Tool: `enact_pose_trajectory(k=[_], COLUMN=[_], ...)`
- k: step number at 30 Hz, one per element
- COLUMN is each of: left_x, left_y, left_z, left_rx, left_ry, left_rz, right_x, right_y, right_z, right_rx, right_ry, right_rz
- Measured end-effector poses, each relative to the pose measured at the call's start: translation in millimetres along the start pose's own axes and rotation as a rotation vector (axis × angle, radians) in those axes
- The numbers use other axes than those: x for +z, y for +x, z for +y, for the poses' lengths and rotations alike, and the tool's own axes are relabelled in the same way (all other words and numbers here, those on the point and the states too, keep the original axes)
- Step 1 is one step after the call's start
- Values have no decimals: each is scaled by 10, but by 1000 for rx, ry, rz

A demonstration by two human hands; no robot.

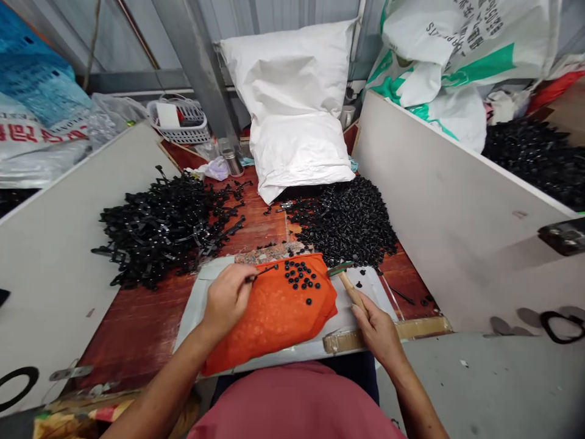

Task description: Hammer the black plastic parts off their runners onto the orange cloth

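My left hand pinches a slim black plastic part over the left side of an orange cloth. In my right hand is the wooden handle of a small hammer, its dark, greenish head at the cloth's right edge. Several small round black pieces lie loose on the cloth between the hands. Behind it, a large heap of similar small black pieces covers the table. To the left rises a pile of long black plastic parts.
Pale partition boards flank the red-brown table. A stuffed white sack stands at the back. Left of it are a metal-lidded jar and a grey plastic basket. A cardboard strip runs along the front edge.
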State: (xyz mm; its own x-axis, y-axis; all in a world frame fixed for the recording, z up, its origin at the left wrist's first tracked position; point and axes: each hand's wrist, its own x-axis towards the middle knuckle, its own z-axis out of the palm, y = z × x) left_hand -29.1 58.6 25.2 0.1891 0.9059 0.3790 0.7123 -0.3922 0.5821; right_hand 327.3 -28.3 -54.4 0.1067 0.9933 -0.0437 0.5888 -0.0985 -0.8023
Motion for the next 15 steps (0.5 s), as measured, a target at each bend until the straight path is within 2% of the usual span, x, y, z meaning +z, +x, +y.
enact_pose_trajectory(k=[3,5,7,9,12,15], left_x=[-109,-202,-275,-273,-98,131], left_y=[-433,-610,-686,-680,-605,-556], left_z=[-130,-178,-194,-188,-151,-94], left_rx=[330,409,347,217,130,179], left_ry=[206,233,221,233,316,389], left_rz=[-240,-370,-373,-269,-189,-270], right_x=[-19,-30,-36,-38,-38,-36], right_y=[3,3,3,4,8,7], right_z=[-41,-62,-75,-84,-92,-91], right_rx=[0,3,9,16,8,3], right_ry=[-7,-11,-15,-20,-23,-29], right_rz=[-22,-30,-24,-15,-23,-22])
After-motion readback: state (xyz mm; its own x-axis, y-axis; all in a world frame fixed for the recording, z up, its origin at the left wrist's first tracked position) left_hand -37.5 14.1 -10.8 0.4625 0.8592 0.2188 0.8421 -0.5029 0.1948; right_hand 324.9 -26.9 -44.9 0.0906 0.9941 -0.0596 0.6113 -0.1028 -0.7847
